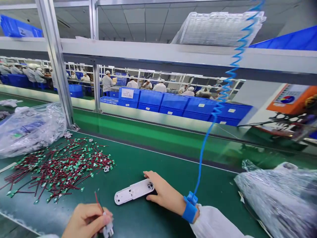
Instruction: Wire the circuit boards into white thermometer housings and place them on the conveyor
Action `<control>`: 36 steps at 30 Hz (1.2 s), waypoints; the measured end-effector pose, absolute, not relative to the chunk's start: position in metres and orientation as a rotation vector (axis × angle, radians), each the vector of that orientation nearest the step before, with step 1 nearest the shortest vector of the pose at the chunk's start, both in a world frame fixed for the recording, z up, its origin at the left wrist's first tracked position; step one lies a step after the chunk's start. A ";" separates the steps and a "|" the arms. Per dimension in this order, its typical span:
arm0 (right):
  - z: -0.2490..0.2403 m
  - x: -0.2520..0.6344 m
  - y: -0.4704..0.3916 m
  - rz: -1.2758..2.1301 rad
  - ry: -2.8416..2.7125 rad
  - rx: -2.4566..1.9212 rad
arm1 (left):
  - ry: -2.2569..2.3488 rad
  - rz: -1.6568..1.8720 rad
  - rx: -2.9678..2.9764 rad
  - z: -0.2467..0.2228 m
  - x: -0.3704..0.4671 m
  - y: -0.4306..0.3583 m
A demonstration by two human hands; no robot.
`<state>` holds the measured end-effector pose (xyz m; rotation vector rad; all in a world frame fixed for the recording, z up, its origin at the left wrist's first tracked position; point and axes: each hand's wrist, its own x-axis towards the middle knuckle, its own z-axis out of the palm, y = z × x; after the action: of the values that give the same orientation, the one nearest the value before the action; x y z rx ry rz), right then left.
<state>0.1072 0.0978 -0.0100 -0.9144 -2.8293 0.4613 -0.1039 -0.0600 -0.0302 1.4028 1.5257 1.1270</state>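
Observation:
Near the front edge, my left hand (86, 219) pinches a small white plastic part (108, 228), with a red and a dark wire (99, 202) sticking up from it. A long white plastic housing (133, 191) with rounded ends lies on the green bench, its hollow inner side facing up. My right hand (158, 190) is closed around the housing's right end, thumb on the near side and fingers on the far side. A blue wrist strap (190, 210) circles my right wrist. To the left spreads a pile of small green circuit boards with red and black wires (71, 163).
A blue coiled cord (203, 148) runs from the strap up past the shelf (153, 51). Plastic bags of parts lie at the left (37, 127) and right (279, 198). Behind the green conveyor (138, 132) stand blue bins (173, 102); people in white work farther back.

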 end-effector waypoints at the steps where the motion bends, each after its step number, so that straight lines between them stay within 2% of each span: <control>1: -0.012 0.111 0.100 0.532 -2.781 -0.948 | 1.524 1.126 1.412 -0.024 -0.097 -0.050; 6: -0.023 0.119 0.099 0.778 -2.566 -0.992 | 1.487 1.195 1.721 0.002 -0.062 0.008; 10: -0.032 0.123 0.088 0.854 -2.425 -0.999 | 1.425 1.193 1.915 -0.003 -0.043 0.039; 17: -0.039 0.131 0.082 0.997 -2.299 -0.959 | 1.225 1.075 2.265 -0.031 -0.034 0.048; 24: -0.036 0.131 0.083 1.077 -2.273 -0.929 | 1.056 0.957 2.556 -0.029 -0.035 0.049; 29: -0.036 0.130 0.083 1.115 -2.267 -0.895 | 1.155 0.879 2.531 -0.026 -0.037 0.051; 36: -0.038 0.130 0.085 1.137 -2.285 -0.918 | 1.132 1.016 2.355 -0.034 -0.041 0.053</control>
<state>0.1301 0.0852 -0.0378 -0.9175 -2.2847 1.1371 -0.0405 0.0529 -0.0338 2.3546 1.1324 1.0159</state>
